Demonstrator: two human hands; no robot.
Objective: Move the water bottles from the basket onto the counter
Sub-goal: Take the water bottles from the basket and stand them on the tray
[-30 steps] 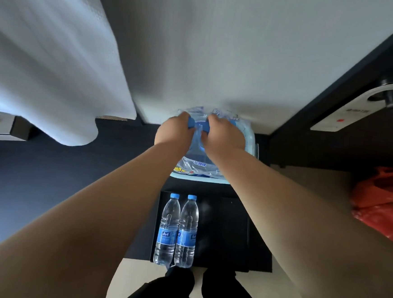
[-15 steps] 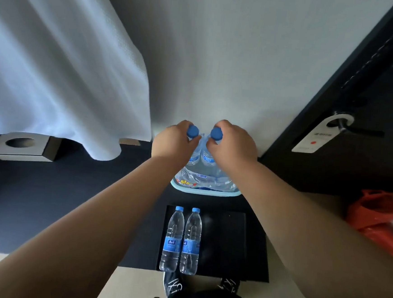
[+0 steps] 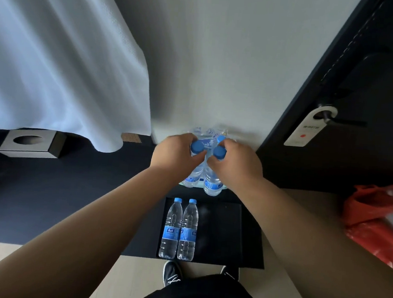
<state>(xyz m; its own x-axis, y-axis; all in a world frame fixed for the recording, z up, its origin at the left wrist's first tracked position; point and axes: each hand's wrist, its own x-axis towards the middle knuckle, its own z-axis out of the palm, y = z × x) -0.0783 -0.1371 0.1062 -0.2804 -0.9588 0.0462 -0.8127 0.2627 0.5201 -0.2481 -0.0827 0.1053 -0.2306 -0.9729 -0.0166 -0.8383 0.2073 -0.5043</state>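
My left hand (image 3: 175,154) grips the neck of a clear water bottle (image 3: 194,175) with a blue cap. My right hand (image 3: 237,165) grips the neck of a second bottle (image 3: 211,185). Both bottles hang upright, raised above the light blue basket (image 3: 184,184), which is mostly hidden behind them. Plastic wrap and another blue cap (image 3: 220,139) show behind my fingers. Two more bottles (image 3: 181,230) stand side by side on the left of a black tray (image 3: 222,230) on the dark counter (image 3: 57,203).
A white curtain (image 3: 57,55) hangs at the left, above a grey tissue box (image 3: 31,143). A dark door (image 3: 358,114) with a white hanger tag (image 3: 308,129) is at the right. Red plastic bags (image 3: 380,224) lie lower right. My shoes (image 3: 171,274) show below the counter edge.
Both hands have lifted one bottle each up out of the basket and drawn them nearer to me. The camera has tilted up, showing more door and wall.
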